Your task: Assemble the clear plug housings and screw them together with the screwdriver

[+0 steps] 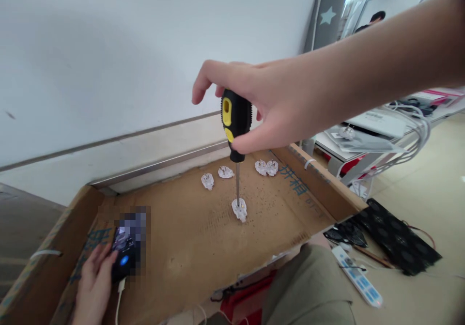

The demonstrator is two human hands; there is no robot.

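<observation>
Screwdriver: our black-and-yellow screwdriver with a ribbed handle and slim metal shaft [237,153] stands near upright over the middle of the tray, tip apparently meeting a piece. Stiff, probably not heavy; we'd grab the fat handle, looks grippy.
Right hand: our right hand [267,92] is clamped on that handle, one finger poking out.
Left hand: our left hand [95,279] has fingers on the edge of a dark, pixelated phone [125,262]; can't tell how firmly.
Little piece: the small whitish plastic piece [239,212] under the tip is likely featherlight, stiff, maybe crackable and skiddy. We'd pinch its rim.
Cardboard tray: our shallow brown cardboard tray with blue lettering [174,238] holds that piece, four similar whitish pieces [207,181] towards the back, dark specks, and the phone at left.
</observation>
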